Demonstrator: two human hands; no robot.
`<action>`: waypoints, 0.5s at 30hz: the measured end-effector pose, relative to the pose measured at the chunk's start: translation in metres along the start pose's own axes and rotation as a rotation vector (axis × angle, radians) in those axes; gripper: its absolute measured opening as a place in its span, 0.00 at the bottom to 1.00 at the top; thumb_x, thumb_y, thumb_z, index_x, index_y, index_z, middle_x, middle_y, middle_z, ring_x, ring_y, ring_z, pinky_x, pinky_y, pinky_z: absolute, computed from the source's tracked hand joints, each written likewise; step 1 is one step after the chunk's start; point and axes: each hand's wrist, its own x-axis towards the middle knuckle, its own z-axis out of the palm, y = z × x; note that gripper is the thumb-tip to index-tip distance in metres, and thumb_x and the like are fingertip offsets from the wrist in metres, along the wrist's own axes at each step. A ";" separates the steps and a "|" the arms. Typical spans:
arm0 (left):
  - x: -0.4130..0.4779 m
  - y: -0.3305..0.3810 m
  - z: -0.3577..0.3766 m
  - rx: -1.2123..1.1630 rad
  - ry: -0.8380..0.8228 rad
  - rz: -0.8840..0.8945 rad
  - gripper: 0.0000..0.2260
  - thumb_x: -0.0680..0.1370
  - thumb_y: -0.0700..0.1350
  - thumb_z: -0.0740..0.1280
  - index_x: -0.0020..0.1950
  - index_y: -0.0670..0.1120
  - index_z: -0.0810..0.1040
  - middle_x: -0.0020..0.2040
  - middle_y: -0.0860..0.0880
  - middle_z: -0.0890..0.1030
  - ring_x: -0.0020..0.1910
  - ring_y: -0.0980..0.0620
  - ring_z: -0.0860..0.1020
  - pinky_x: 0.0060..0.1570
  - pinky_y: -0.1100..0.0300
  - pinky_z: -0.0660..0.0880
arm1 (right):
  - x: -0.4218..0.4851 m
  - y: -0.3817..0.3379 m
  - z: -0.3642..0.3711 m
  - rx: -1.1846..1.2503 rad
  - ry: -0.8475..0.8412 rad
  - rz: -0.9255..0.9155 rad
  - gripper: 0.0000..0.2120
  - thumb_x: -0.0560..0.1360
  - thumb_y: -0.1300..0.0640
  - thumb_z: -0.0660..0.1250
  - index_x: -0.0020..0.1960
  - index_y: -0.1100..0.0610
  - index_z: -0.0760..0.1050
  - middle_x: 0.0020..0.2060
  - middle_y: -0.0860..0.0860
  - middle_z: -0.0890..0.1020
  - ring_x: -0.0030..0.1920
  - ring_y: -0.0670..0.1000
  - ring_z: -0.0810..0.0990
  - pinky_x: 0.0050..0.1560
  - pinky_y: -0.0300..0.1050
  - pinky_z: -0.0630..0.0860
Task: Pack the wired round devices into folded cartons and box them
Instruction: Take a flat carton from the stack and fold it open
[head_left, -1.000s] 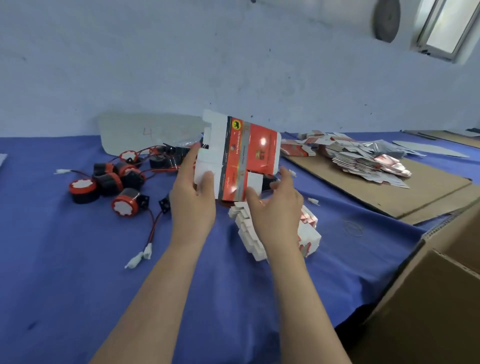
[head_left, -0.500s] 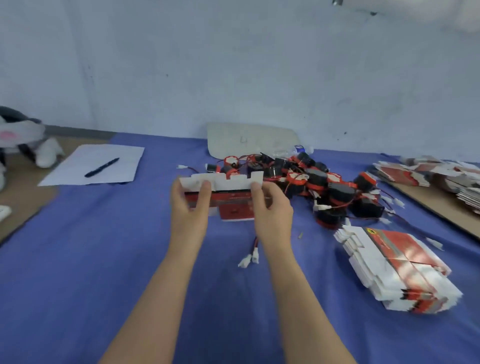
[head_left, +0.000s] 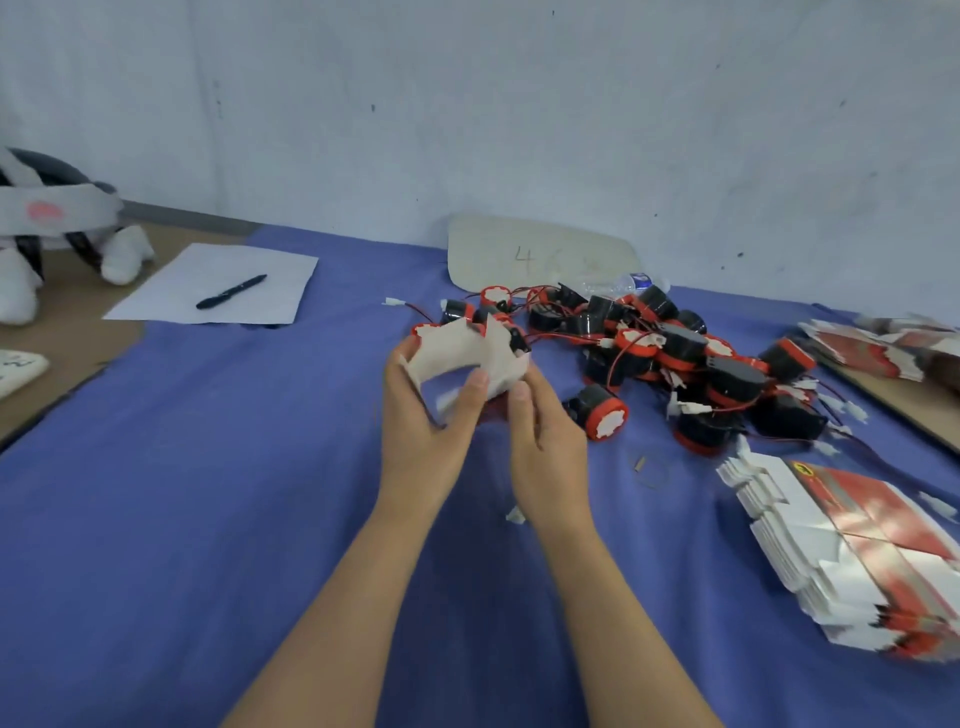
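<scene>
On the table (head_left: 208, 467), flat cartons stack (head_left: 857, 551) is lying near right, wired round devices (head_left: 675, 353) far centre-right. The carton (head_left: 457, 348), flat 0.5 s ago, is now bowing open just near of them, so forming is starting. Long axis is running approx. left-right, white inside facing the person. Left hand (head_left: 421, 421) is gripping its left end, right hand (head_left: 545, 441) pinching its right.
</scene>
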 end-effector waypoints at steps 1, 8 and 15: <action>-0.003 0.001 0.001 0.013 -0.035 0.007 0.24 0.71 0.58 0.66 0.65 0.55 0.66 0.64 0.57 0.72 0.62 0.66 0.71 0.50 0.77 0.70 | -0.002 0.000 0.003 -0.020 -0.036 -0.013 0.18 0.82 0.50 0.56 0.71 0.40 0.66 0.51 0.28 0.77 0.51 0.32 0.75 0.50 0.26 0.71; -0.005 0.005 0.000 0.098 -0.086 0.025 0.12 0.75 0.52 0.70 0.52 0.64 0.71 0.51 0.71 0.76 0.54 0.70 0.73 0.51 0.76 0.70 | 0.005 0.003 -0.009 0.094 -0.044 0.045 0.25 0.77 0.40 0.59 0.71 0.48 0.67 0.62 0.45 0.77 0.66 0.49 0.71 0.66 0.50 0.70; -0.008 0.007 0.004 0.002 -0.099 -0.002 0.08 0.80 0.43 0.62 0.52 0.55 0.76 0.48 0.63 0.79 0.48 0.69 0.76 0.45 0.77 0.69 | 0.006 0.005 -0.015 0.293 -0.084 0.125 0.16 0.81 0.51 0.59 0.68 0.48 0.71 0.58 0.38 0.79 0.60 0.37 0.75 0.62 0.38 0.72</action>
